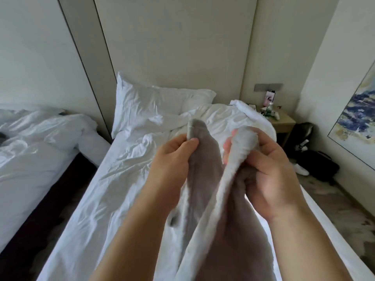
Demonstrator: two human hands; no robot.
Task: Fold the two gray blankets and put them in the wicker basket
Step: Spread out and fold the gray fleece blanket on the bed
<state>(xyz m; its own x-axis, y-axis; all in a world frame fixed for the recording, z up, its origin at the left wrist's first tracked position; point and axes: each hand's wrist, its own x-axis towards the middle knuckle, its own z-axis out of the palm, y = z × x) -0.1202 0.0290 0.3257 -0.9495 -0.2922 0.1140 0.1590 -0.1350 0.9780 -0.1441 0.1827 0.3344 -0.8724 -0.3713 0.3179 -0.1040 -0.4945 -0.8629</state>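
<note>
Both hands gripped one gray blanket (pixel 205 199) over the bed (pixel 113 179): left hand (pixel 172 157) and right hand (pixel 265 169) close together, equally near, the cloth hanging downward toward the person.

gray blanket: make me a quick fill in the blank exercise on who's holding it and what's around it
1. The left hand and the right hand both grip the gray blanket above a rumpled ____.
2. The pillow at its head is ____ in colour.
3. The nightstand stands on the ____ side of it in the picture.

Missing words: bed; white; right.
</note>
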